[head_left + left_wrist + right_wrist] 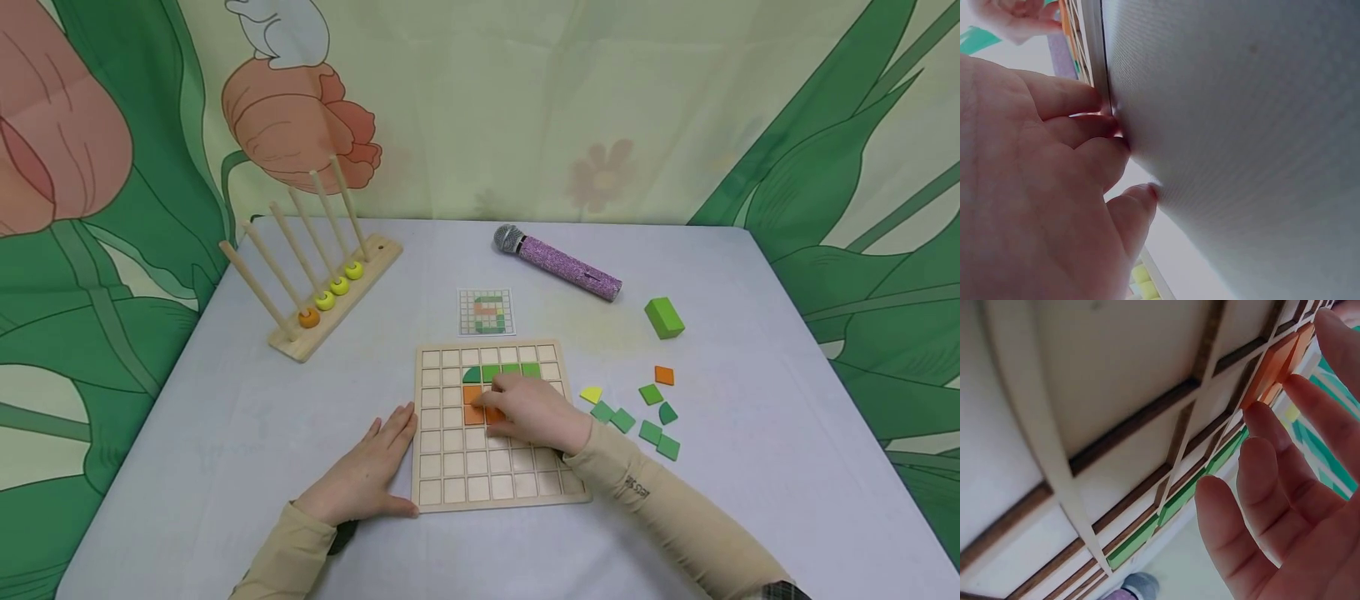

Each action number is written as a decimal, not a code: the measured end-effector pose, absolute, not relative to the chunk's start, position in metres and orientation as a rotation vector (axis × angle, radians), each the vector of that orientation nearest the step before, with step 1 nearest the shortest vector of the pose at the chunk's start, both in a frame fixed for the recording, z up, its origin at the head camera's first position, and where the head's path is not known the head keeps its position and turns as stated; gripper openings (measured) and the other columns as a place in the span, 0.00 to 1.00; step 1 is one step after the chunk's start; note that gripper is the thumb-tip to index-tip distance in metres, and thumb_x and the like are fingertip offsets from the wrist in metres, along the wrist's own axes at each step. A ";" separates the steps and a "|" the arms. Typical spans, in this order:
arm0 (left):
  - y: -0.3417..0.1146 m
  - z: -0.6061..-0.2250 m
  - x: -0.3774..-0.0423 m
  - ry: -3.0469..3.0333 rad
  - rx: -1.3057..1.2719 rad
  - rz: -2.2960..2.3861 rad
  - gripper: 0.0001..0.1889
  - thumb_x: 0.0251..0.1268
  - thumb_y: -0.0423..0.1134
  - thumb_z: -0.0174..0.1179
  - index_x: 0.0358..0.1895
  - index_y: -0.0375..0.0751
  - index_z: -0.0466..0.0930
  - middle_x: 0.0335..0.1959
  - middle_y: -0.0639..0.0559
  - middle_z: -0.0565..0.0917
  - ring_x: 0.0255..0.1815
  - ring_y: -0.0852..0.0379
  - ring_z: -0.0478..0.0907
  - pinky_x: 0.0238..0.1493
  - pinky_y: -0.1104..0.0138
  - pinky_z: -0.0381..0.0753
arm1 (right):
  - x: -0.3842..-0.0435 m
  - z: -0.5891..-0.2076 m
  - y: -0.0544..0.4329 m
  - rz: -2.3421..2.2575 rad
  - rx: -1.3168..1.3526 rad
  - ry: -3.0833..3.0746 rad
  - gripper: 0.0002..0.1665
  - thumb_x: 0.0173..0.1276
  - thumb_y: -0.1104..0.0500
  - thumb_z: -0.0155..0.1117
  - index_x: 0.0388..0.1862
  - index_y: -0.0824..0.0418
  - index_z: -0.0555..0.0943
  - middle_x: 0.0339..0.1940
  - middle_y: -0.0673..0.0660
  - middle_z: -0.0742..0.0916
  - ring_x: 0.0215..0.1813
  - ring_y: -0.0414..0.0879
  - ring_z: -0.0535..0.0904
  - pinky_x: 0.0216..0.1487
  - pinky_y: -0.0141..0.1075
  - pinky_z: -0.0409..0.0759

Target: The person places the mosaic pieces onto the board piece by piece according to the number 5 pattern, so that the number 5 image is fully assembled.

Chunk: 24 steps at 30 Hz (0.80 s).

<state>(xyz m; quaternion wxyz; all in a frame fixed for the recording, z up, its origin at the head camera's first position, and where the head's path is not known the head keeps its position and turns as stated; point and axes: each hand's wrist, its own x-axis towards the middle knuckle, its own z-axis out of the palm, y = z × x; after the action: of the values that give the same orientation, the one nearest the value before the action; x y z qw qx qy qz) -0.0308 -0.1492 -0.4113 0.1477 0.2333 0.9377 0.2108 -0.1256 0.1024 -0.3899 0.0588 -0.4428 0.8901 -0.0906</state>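
Observation:
A wooden grid board (450, 467) lies on the table. Set in its cells are a dark green quarter-round tile (472, 375), a row of light green tiles (511, 370) and several orange tiles (472, 414). My right hand (536, 412) is over the board, its fingertips at the orange tiles (1267, 372); part of the orange group is hidden under it. The right wrist view shows these fingers loosely bent and spread apart. Flat beside the board, my left hand (367, 471) rests on the table, with fingertips and thumb against the board's left edge (1099, 56).
A pattern card (486, 312) lies behind the board. To the right are loose tiles (651, 432) in green, orange and yellow, plus a green block (664, 317). A glittery purple microphone (566, 267) lies at the back. At left stands a peg rack (345, 293) with beads.

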 end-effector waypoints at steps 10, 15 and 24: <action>-0.148 -0.410 -0.031 2.688 0.648 0.598 0.60 0.34 0.53 0.75 0.69 0.24 0.50 0.73 0.34 0.49 0.74 0.41 0.47 0.71 0.48 0.50 | -0.127 -0.391 0.107 -0.274 -1.311 2.678 0.22 0.55 0.47 0.69 0.49 0.51 0.81 0.30 0.46 0.75 0.28 0.38 0.66 0.27 0.28 0.66; -0.148 -0.410 -0.031 2.680 0.641 0.595 0.61 0.34 0.54 0.75 0.69 0.24 0.49 0.73 0.34 0.48 0.74 0.41 0.46 0.71 0.47 0.50 | -0.130 -0.385 0.126 -0.348 -1.183 2.704 0.24 0.56 0.48 0.68 0.51 0.54 0.80 0.35 0.49 0.79 0.30 0.38 0.69 0.31 0.31 0.73; -0.147 -0.409 -0.031 2.678 0.622 0.576 0.60 0.35 0.54 0.74 0.68 0.23 0.50 0.73 0.34 0.48 0.74 0.42 0.46 0.71 0.47 0.49 | -0.139 -0.381 0.207 -0.499 -0.758 2.884 0.20 0.58 0.55 0.67 0.48 0.60 0.80 0.37 0.54 0.81 0.34 0.43 0.76 0.32 0.35 0.75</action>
<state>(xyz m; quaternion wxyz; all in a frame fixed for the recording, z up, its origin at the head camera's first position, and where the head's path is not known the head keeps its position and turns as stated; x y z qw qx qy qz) -0.0313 -0.1468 -0.4088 0.1654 0.2184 0.9403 0.2022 -0.1391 0.2067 -0.3813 0.0593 -0.2502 0.9522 -0.1647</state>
